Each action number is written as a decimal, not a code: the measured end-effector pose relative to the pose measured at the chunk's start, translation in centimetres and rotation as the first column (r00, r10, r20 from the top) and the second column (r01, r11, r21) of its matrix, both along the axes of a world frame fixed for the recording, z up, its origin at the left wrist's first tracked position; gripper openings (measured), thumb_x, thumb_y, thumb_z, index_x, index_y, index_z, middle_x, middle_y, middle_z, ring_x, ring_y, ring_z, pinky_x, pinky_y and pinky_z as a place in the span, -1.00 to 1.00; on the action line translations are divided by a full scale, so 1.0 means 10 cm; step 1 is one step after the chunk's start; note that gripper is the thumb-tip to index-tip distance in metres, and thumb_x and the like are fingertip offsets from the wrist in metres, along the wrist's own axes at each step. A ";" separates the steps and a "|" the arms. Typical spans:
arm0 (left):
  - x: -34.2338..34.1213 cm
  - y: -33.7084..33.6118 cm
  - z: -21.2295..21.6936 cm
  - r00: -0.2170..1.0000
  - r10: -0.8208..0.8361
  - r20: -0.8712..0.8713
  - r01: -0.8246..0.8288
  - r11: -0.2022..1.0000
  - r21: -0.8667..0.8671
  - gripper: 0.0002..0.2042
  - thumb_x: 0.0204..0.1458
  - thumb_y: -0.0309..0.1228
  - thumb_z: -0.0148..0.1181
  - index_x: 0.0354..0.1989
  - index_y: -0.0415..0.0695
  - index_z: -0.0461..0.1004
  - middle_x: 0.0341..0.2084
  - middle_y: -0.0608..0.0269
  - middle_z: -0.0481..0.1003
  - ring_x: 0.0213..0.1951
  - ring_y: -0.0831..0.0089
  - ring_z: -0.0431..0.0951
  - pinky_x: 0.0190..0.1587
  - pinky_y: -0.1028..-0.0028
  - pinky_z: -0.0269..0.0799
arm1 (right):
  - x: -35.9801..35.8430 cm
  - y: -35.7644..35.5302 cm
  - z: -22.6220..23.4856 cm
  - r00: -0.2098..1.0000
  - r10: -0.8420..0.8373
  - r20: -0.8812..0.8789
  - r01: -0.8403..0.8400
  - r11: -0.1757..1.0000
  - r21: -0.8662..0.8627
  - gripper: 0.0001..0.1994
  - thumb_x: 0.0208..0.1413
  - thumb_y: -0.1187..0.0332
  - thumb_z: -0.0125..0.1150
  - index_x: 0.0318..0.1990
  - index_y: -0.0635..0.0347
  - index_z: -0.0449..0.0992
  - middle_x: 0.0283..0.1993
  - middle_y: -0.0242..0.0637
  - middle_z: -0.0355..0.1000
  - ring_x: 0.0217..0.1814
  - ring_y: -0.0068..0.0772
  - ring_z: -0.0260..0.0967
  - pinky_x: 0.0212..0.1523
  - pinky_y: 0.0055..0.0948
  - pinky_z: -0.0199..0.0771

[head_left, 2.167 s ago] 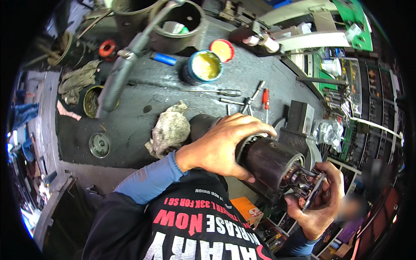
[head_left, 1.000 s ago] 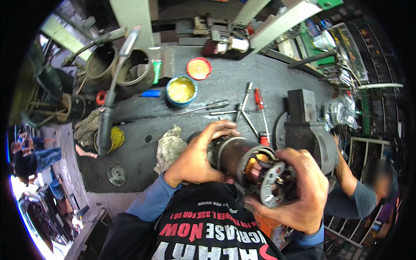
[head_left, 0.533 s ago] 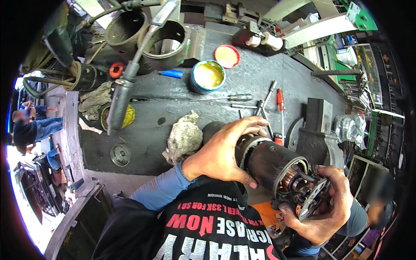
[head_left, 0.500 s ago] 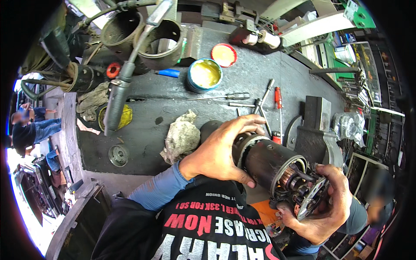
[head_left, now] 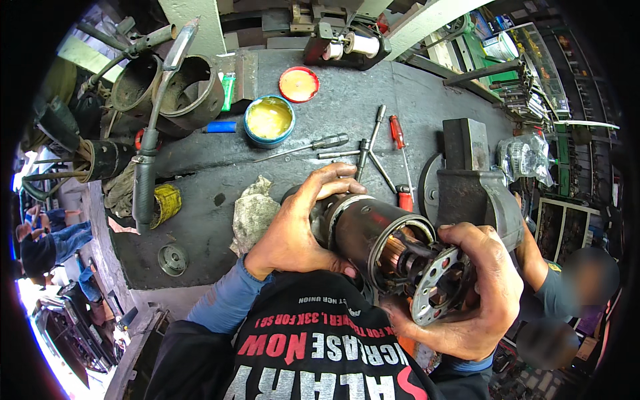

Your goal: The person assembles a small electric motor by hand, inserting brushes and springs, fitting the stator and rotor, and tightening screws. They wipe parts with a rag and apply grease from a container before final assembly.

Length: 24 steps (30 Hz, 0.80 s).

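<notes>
My left hand (head_left: 293, 230) wraps round the closed end of a dark cylindrical starter motor (head_left: 363, 230), tilted above the bench's near edge. A ringed rim surrounds the motor's open end, where part of a copper commutator (head_left: 395, 255) shows inside. At that end, my right hand (head_left: 487, 293) grips a round metal brush plate (head_left: 427, 293) with holes around its edge, thumb and fingers on opposite sides. The plate stands slightly off the housing rim and at an angle to it. My fingers partly hide the parts behind the plate.
A grey rag (head_left: 253, 213) lies left of my left hand. Beyond it are a grease tub (head_left: 269, 120), its red lid (head_left: 299, 85), a screwdriver (head_left: 327, 141), a three-armed wrench (head_left: 365, 153) and a red-handled screwdriver (head_left: 397, 132). A vise (head_left: 477, 193) stands right; another person's arm (head_left: 531, 257) is beyond.
The view has shifted right, so bench items appear farther left. The motor's open end and the brush plate now face me more. Another person's arm shows more at right.
</notes>
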<state>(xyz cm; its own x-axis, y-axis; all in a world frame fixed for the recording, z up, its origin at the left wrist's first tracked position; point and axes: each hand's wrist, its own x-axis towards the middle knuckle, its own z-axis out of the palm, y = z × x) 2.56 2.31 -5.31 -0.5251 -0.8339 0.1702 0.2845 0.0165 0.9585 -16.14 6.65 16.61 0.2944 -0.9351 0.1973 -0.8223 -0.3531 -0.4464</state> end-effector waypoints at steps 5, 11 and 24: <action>0.02 0.03 -0.02 0.998 -0.035 -0.057 0.042 0.992 0.122 0.35 -0.52 -0.44 0.85 0.56 -0.19 0.02 0.32 0.02 0.47 0.38 0.21 0.46 0.48 0.16 0.31 | 0.02 0.01 -0.06 0.999 -0.031 -0.021 0.032 0.997 0.071 -0.23 -0.51 0.30 0.76 -0.02 0.43 0.55 -0.19 -0.09 0.54 -0.24 -0.21 0.54 -0.15 -0.28 0.56; 0.06 0.00 0.01 0.998 -0.044 -0.054 0.049 0.996 0.081 0.33 -0.49 -0.39 0.84 0.55 -0.24 0.04 0.34 0.01 0.46 0.39 0.22 0.45 0.48 0.18 0.31 | 0.07 -0.02 -0.06 0.998 -0.036 -0.046 0.039 0.997 0.063 -0.22 -0.46 0.26 0.84 0.02 0.35 0.56 -0.16 -0.06 0.59 -0.26 -0.07 0.58 -0.20 -0.21 0.63; 0.02 0.08 -0.13 0.980 0.196 -0.026 -0.198 0.968 -0.154 0.16 -0.44 -0.17 0.76 0.49 -0.07 0.26 0.20 0.13 0.59 0.24 0.03 0.55 0.34 0.09 0.39 | 0.06 0.18 -0.32 0.931 -0.358 0.068 0.328 0.904 0.272 0.35 -0.48 -0.17 0.87 0.44 0.40 0.19 0.26 0.11 0.43 0.32 0.01 0.47 0.39 -0.05 0.41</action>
<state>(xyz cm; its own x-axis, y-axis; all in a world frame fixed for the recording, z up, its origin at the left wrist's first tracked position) 2.79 3.12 -6.66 -0.3508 -0.8836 0.3103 0.2712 0.2214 0.9367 -15.51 8.48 13.40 -0.0642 -0.9969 -0.0455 -0.8107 0.0787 -0.5802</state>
